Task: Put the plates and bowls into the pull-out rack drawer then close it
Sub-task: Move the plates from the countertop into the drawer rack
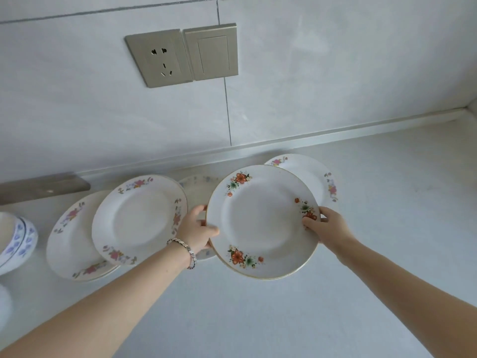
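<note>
A white plate with orange flowers [260, 223] is held above the countertop [258, 319] between both hands. My left hand [200, 228] grips its left rim, thumb on top. My right hand [326, 223] grips its right rim. A second rim shows just under it, so it may be two stacked plates. Left of it lie two overlapping plates with pink flowers [140, 219], [69, 241]. Behind it lie a pink-flowered plate [313, 174] and a pale plate [196, 192], partly hidden. Blue-patterned bowls [18, 241] stand at the far left edge. The rack drawer is out of view.
A tiled wall with a socket [158, 59] and a switch [211, 51] rises behind the counter. A grey bar [44, 187] lies against the wall at the left. Bare counter stretches to the right and toward me.
</note>
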`<state>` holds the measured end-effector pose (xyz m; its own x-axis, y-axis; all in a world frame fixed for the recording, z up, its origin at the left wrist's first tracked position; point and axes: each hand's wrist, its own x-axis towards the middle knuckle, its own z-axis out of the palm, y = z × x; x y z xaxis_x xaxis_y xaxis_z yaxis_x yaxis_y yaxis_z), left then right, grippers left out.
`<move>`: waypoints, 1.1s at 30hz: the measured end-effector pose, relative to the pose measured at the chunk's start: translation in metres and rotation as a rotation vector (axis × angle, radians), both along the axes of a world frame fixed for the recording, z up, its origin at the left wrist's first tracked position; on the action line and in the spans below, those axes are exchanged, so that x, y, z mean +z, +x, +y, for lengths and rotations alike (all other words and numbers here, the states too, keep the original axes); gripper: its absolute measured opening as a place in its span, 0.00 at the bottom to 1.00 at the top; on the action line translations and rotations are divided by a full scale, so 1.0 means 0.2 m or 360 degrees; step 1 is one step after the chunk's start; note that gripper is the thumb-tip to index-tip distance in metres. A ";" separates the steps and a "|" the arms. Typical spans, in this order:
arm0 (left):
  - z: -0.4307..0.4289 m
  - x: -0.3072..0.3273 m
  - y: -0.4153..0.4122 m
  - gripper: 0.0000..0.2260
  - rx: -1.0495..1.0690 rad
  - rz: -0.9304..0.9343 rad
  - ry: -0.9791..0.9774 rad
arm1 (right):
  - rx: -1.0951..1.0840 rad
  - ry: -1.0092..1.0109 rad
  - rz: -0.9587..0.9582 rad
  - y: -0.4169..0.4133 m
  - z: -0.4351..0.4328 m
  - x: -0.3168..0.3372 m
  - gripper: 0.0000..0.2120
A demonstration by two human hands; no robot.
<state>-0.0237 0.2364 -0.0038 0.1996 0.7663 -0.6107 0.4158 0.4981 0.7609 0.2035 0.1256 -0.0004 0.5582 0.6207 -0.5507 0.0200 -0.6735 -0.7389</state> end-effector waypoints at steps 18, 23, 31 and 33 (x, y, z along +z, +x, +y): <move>-1.70 0.41 -0.56 0.24 0.0321 -0.0170 0.0020 | 0.0358 0.0263 -0.0115 -0.45 -1.49 0.41 0.05; -2.00 0.39 -0.84 0.24 0.0381 -0.0169 -0.0073 | 0.0443 0.0193 -0.0065 -0.71 -1.76 0.41 0.05; -2.19 0.27 -1.52 0.23 0.0502 -0.0146 -0.0119 | 0.0580 0.0150 -0.0050 -1.36 -1.86 0.29 0.08; -2.20 0.24 -1.75 0.23 0.0526 -0.0138 -0.0129 | 0.0601 0.0114 -0.0041 -1.58 -1.87 0.24 0.08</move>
<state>-0.3727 -0.2044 0.0446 0.0027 0.7477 -0.6640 0.1579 0.6554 0.7386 -0.1132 -0.2477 0.0476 0.2959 0.8217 -0.4871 0.2764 -0.5618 -0.7797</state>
